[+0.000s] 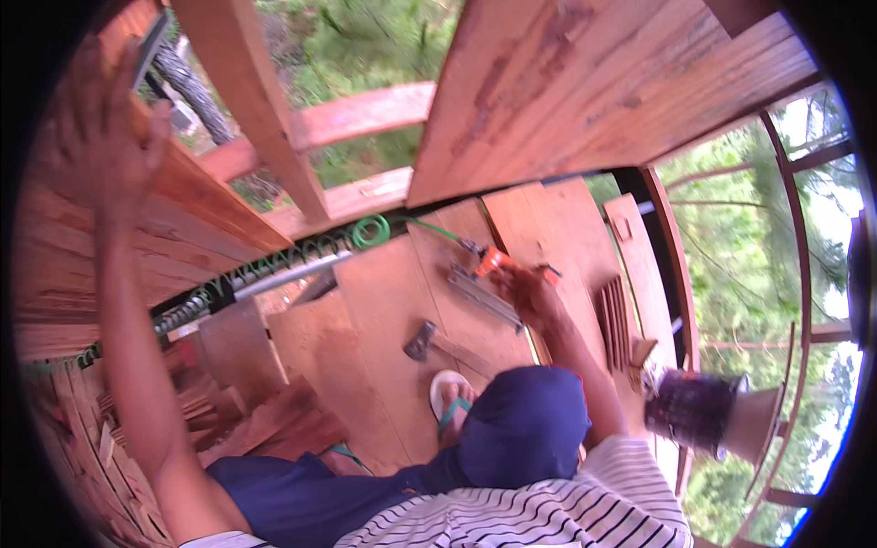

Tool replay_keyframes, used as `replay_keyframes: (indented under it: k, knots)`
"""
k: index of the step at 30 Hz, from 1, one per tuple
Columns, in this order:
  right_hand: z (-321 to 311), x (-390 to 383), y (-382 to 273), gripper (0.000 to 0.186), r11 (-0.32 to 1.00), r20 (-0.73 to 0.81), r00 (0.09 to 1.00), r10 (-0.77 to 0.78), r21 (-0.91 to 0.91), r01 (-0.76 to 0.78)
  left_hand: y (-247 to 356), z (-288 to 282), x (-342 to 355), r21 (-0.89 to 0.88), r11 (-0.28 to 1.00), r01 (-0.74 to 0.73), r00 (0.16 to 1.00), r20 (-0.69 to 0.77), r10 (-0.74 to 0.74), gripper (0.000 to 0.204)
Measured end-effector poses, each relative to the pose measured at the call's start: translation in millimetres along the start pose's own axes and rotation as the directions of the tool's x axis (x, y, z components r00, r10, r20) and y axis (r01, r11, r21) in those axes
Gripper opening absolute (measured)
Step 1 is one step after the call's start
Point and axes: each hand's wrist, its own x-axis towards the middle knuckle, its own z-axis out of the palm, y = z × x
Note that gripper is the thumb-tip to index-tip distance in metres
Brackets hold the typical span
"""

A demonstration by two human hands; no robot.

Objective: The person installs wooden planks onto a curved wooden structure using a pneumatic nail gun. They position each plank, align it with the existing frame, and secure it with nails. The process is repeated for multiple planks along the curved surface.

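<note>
My left hand (105,137) is raised at the far left, its fingers spread flat on or close against the reddish wooden wall boards (196,196). Gripped in my right hand (530,292) is an orange air nailer (494,262) with a long grey magazine, held low over the plank platform. A green coiled air hose (370,232) joins the tool and runs left along the foot of the wall. Just left of my sandalled foot (449,402) lies a hatchet-like tool (420,342) with a dark head and wooden handle.
Thin wooden strips (614,321) lie stacked on the right. Beyond them stands a dark bucket (694,411) near the platform's edge. Reddish offcuts (274,425) are piled at lower left. An upright timber post (260,100) and crosspieces frame an opening onto trees.
</note>
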Motion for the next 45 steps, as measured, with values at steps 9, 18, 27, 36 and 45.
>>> replay_keyframes:
  k: [9,18,27,36,45]
  knots:
    - [-79,100,64,0.063,0.771,-0.194,0.974,-0.116,0.600,0.211,7,-6,7,0.034,0.997,0.067,0.998,-0.001,-0.067,0.066]
    - [-102,113,48,0.050,0.840,-0.328,0.944,-0.031,0.503,0.202,20,-2,-1,-0.146,0.977,0.154,0.987,-0.027,-0.159,0.073]
    - [-8,51,72,0.029,0.705,-0.563,0.662,-0.495,0.185,0.685,10,-16,3,-0.178,0.969,0.173,0.981,-0.061,-0.186,0.067]
    - [179,-94,2,0.018,0.487,0.109,0.551,-0.828,-0.348,0.801,-4,-24,20,-0.185,0.972,0.146,0.971,-0.162,-0.177,0.058]
    - [334,-138,-51,0.013,0.505,0.538,0.734,-0.414,-0.535,0.677,-11,-34,49,-0.345,0.889,0.300,0.931,-0.096,-0.351,0.088]
